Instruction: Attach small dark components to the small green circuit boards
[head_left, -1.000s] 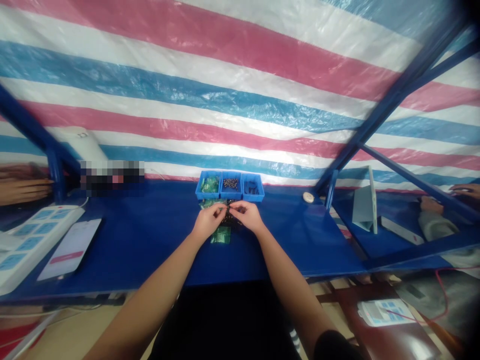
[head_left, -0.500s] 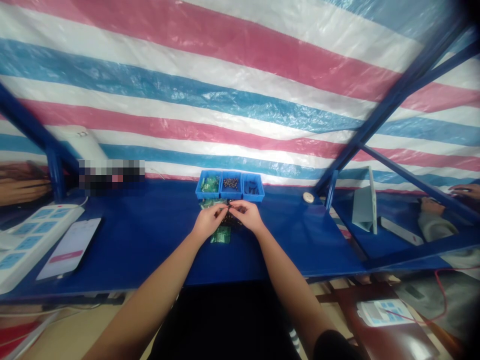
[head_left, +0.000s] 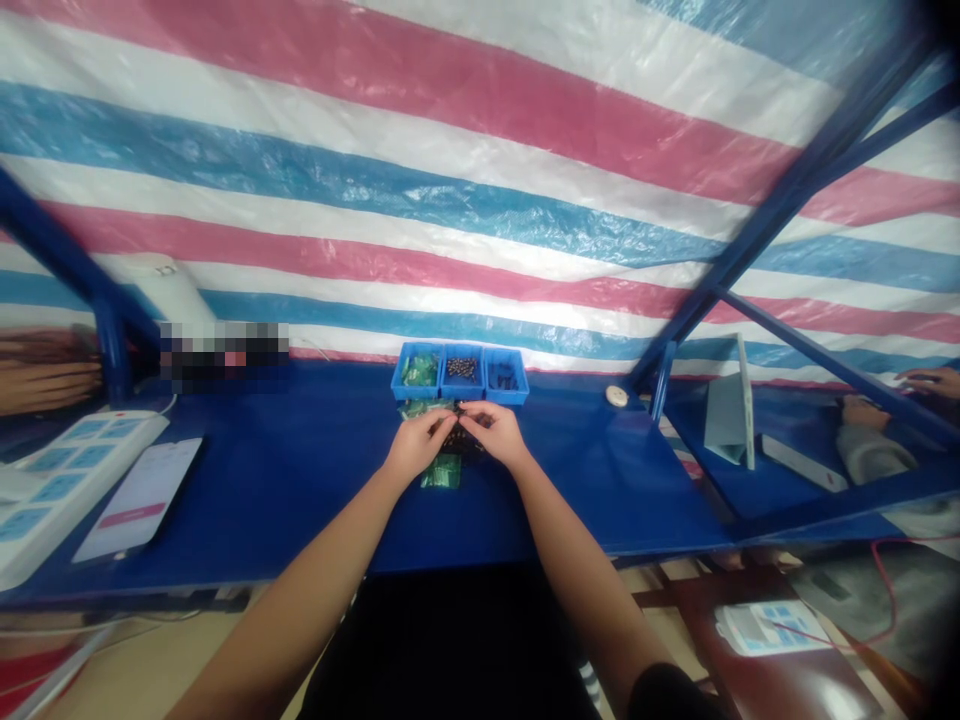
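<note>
My left hand [head_left: 421, 438] and my right hand [head_left: 495, 428] meet fingertip to fingertip over the blue table [head_left: 300, 470]. Both are pinched closed on something too small and dark to name. Beneath them lies a heap of small dark pieces with brassy glints [head_left: 472, 440], partly hidden by the fingers. A green packet [head_left: 442, 471] lies just in front of the heap, and more green packets [head_left: 422, 408] show behind my left hand. Beyond stand three joined blue bins: the left bin [head_left: 397, 390] holds green packets, the middle bin [head_left: 459, 391] brassy-dark pieces, the right bin [head_left: 510, 396] dark pieces.
A phone [head_left: 139, 500] and a white power strip [head_left: 82, 470] lie at the left. At the right are a round pale object [head_left: 616, 396], a blue metal frame [head_left: 735, 265] and a tablet-like stand [head_left: 729, 410]. Other people's hands [head_left: 49, 372] show at both edges.
Almost nothing differs. Both hands stay pinched together over the heap, with at most a slight shift of the fingertips.
</note>
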